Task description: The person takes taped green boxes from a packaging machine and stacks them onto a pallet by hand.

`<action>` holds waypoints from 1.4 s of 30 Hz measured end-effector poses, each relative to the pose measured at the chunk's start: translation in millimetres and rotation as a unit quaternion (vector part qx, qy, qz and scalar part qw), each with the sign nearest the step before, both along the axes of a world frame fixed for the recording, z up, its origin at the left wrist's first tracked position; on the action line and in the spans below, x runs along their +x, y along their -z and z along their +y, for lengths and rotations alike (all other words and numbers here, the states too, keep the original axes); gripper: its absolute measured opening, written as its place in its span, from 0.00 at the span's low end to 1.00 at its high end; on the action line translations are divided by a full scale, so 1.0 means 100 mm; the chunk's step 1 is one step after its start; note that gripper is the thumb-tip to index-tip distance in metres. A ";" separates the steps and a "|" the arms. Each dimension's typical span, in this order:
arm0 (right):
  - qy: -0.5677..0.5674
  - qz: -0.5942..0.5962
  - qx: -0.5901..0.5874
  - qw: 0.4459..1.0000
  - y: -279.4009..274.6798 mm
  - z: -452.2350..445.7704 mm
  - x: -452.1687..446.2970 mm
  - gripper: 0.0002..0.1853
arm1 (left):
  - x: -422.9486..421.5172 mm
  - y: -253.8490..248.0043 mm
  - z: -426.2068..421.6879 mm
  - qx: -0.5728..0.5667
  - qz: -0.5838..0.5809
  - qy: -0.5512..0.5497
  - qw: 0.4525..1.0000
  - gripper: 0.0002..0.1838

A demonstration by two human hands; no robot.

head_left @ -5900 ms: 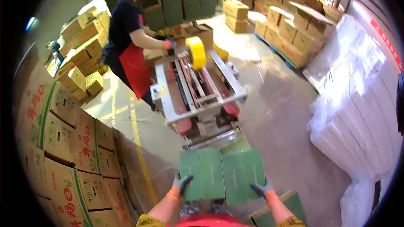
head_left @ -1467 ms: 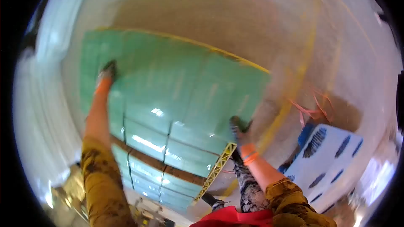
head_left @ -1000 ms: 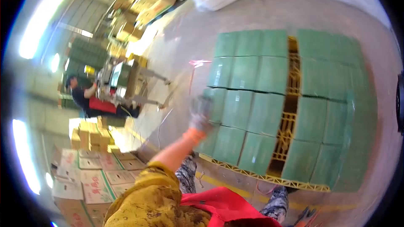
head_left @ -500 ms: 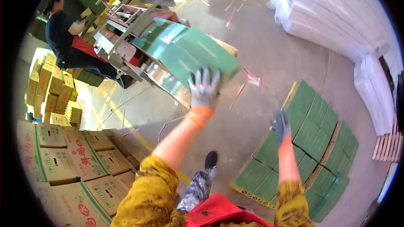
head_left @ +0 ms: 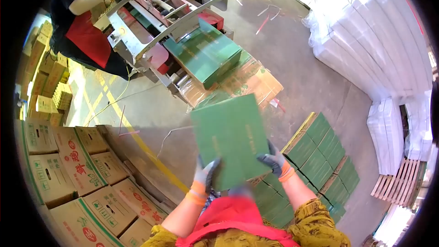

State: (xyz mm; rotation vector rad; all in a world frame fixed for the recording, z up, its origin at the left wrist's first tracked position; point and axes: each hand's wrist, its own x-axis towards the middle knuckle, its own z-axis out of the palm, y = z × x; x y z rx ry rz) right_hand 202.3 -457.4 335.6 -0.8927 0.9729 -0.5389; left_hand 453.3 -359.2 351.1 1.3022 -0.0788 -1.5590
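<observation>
A green carton (head_left: 233, 139) is held up in front of my red apron, between my two gloved hands. My left hand (head_left: 206, 174) presses on its near left side, the fingers partly hidden by the carton. Against its right side is my right hand (head_left: 274, 159), thumb over the top face. Beyond it, a second green carton (head_left: 203, 59) lies at the outfeed of a carton-taping machine (head_left: 157, 16). Flattened brown cardboard (head_left: 256, 84) covers the machine's near end. To the right, below my right hand, several green cartons (head_left: 315, 160) stand stacked on a pallet.
Printed brown cartons (head_left: 75, 169) are stacked at my left. A person in a red apron (head_left: 89, 39) stands behind the machine. White wrapped stacks (head_left: 361, 41) line the right side, near a wooden pallet (head_left: 398, 180). A cord (head_left: 167, 137) and plastic strips lie on the floor.
My left hand was on a carton at the machine and my right hand hung free by the stack. Now both hold a carton close to me, and another carton shows at the outfeed.
</observation>
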 end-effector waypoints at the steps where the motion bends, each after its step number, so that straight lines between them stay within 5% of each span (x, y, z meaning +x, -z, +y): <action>1: -0.045 0.021 -0.029 0.998 -0.01 -0.02 0.10 0.45 | 0.05 0.00 0.13 -0.018 -0.008 -0.041 0.999 0.34; 4: -0.166 0.092 -0.178 0.966 -0.26 -0.63 0.38 0.40 | 0.24 0.13 0.52 -0.004 -0.010 -0.140 0.990 0.22; 6: -0.053 0.249 -0.302 0.919 -0.57 -1.42 0.71 0.36 | 0.36 0.06 0.55 -0.034 -0.034 -0.209 0.977 0.19; 8: 0.005 0.321 -0.432 0.843 -0.25 -2.40 0.89 0.44 | 0.54 0.04 0.54 -0.038 0.004 -0.269 0.962 0.21; 10: 0.026 0.306 -0.392 0.867 0.16 -3.19 1.18 0.52 | 0.64 -0.08 0.34 -0.059 -0.004 -0.301 0.952 0.22; 14: -0.106 0.355 -0.300 0.879 -0.10 -3.59 1.62 0.58 | 0.79 -0.06 -0.06 -0.094 -0.037 -0.333 0.938 0.24; 17: -0.196 0.230 -0.299 0.905 0.41 -3.58 1.56 0.53 | 0.87 0.15 -0.21 -0.081 -0.029 -0.335 0.938 0.23; 18: -0.224 0.221 -0.238 0.919 -0.05 -3.37 1.45 0.47 | 0.88 0.27 -0.24 -0.070 -0.024 -0.333 0.940 0.23; 20: -0.232 0.230 -0.273 0.905 0.12 -3.05 1.07 0.43 | 0.83 0.51 -0.22 -0.034 -0.017 -0.308 0.951 0.23; 24: -0.078 0.146 -0.126 0.978 0.06 -1.99 0.12 0.46 | 0.39 0.40 0.01 0.084 0.047 -0.212 0.973 0.26; 26: 0.000 0.072 -0.009 0.997 -0.17 -1.58 -0.27 0.47 | 0.08 0.41 0.31 0.141 -0.024 -0.136 0.980 0.29; 27: -0.036 0.131 -0.059 0.989 -0.16 -1.44 -0.52 0.47 | -0.09 0.27 0.34 0.154 -0.086 -0.089 0.980 0.30; 28: -0.072 0.188 -0.110 0.973 -0.15 -1.38 -0.70 0.47 | -0.18 0.19 0.38 0.136 -0.105 -0.082 0.982 0.30; 32: 0.089 0.128 0.079 0.985 -0.60 -1.44 -0.89 0.43 | -0.28 0.30 0.52 0.091 -0.090 -0.151 0.980 0.29; 34: 0.146 0.102 0.127 0.976 -0.64 -1.78 -1.04 0.40 | -0.16 0.01 0.23 0.075 -0.017 -0.238 0.968 0.31; 37: 0.152 0.049 0.004 0.987 -0.34 -2.71 -1.01 0.27 | 0.37 -0.14 -0.34 0.038 -0.064 -0.268 0.961 0.36; 42: 0.011 0.022 -0.035 0.999 -0.23 -4.12 -0.20 0.25 | 1.04 0.22 -0.78 0.012 -0.059 -0.245 0.968 0.41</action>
